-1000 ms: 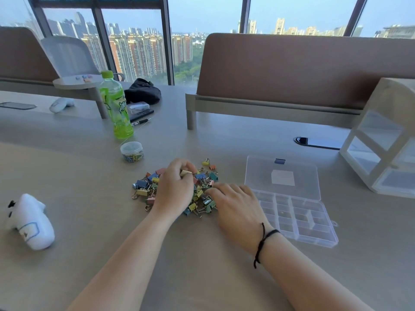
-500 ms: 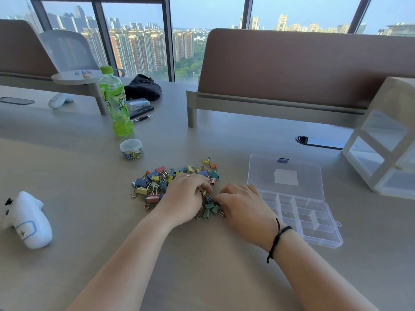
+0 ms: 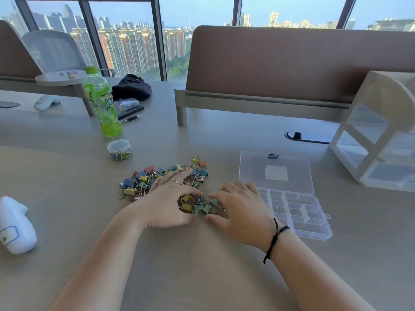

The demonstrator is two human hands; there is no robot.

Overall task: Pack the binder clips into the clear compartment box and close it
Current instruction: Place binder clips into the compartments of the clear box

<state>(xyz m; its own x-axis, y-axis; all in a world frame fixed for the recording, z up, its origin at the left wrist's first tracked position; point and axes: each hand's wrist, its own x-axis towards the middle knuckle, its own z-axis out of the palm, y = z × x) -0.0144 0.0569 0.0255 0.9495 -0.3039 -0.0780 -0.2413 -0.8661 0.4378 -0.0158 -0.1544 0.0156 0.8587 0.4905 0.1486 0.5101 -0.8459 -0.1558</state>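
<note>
Head-height, forward-down over near desk [image 3: 202, 277]

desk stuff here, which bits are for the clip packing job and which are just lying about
For the job:
binder clips
clear compartment box, lid open
left hand
right hand

Lying about:
green bottle
small round tub
pen
black bag
white drawer unit

an office, high up in a city tower: floor-to-ceiling windows [image 3: 125, 41] look out on apartment blocks, brown fabric desk dividers [image 3: 292, 63] split a long shared desk [image 3: 202, 265] with a cable port [image 3: 303, 136], a mesh office chair [image 3: 51, 50] sits behind, and a white drawer organiser [image 3: 381, 135], pen [image 3: 130, 118] and tub of paper clips [image 3: 119, 149] lie about
</note>
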